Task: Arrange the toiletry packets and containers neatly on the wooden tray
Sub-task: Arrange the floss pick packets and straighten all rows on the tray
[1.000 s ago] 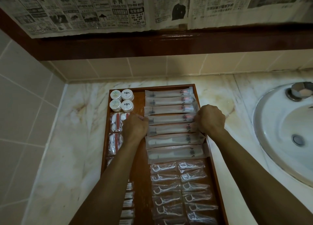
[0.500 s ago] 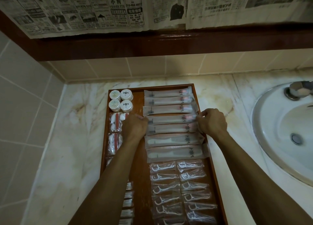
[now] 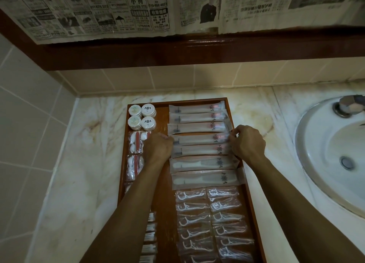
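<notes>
Two bare forearms reach in from the bottom edge, uncovered from elbow to wrist, with no sleeve visible on either. The left hand (image 3: pixel 158 147) and right hand (image 3: pixel 247 142) are ungloved; knuckles and tendons stand out across their backs in the dim light. Nothing circles either wrist, and the fingers that show are bare.

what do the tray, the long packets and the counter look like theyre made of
Tray: looks like wood with a glossy reddish-brown varnish; faint grain and a sheen show. Long packets: thin frosted translucent plastic film, probably; pale contents show through and the flat ends crinkle. Counter: seems polished marble or a marble-look stone, cream with rusty veins and soft reflections.
</notes>
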